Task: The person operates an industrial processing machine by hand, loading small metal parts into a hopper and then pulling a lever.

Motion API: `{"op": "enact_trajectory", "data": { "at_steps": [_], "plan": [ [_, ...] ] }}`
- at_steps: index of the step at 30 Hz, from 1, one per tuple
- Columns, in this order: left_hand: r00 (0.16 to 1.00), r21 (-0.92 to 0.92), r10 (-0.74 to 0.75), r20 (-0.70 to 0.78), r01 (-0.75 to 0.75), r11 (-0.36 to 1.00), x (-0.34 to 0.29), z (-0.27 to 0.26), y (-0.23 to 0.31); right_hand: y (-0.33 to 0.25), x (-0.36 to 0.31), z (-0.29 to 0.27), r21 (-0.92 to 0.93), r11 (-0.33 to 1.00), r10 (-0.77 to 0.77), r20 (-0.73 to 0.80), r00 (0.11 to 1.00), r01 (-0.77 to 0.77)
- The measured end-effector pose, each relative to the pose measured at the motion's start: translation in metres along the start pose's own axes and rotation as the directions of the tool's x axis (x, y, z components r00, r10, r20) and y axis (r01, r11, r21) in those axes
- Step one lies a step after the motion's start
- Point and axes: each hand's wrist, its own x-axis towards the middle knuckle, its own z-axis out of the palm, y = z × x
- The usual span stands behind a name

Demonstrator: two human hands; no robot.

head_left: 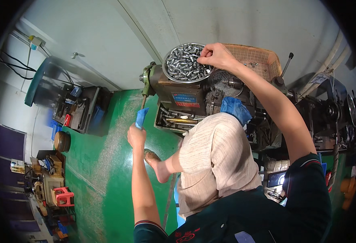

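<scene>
Dark shirt (246, 220) and beige-clothed knee (214, 139) closest; loaded bowl (185, 82) beyond

Right hand (216, 56): thumb and fingertips close together at the bowl's right side; can't tell whether they pinch anything. Left hand (136, 137): fingers curled around a blue-wrapped handle (141, 118), its rod running up to a green fitting (147, 79). Bowl sits atop the dark machine (162, 85), beside a tan basket (236, 50). Tool tray (170, 128) lower down. Green floor (123, 174), pale shavings (101, 176) strewn. Red stool (63, 196) far left.

Risks: a wrist knock could tip the heaped bowl and scatter pieces; loose wrap could make the left grip slip.

Metal pieces (182, 62), all in the bowl: short, silvery, roughly cylindrical, shiny, jumbled.
</scene>
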Motion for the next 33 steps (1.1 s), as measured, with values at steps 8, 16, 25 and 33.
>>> {"op": "enact_trajectory", "data": {
  "at_steps": [8,16,25,33],
  "plan": [
    [1.000,-0.019,0.001,0.004,-0.001,1.000,0.000,0.001,-0.001,-0.004,0.005,0.004,-0.088,0.996,0.003,0.037,0.999,0.000],
    [1.000,-0.026,-0.002,0.007,0.002,1.000,-0.001,-0.003,0.001,0.040,0.019,-0.035,0.068,0.998,0.014,-0.165,0.986,-0.003],
    [1.000,-0.018,-0.017,0.003,0.017,1.000,0.000,0.001,-0.002,0.111,-0.014,0.020,-0.012,0.981,0.196,0.048,0.979,-0.196],
    [1.000,-0.016,0.019,-0.009,-0.019,1.000,0.001,0.001,-0.004,0.098,-0.026,0.033,-0.152,0.972,0.210,0.200,0.957,-0.181]
  ]
}}
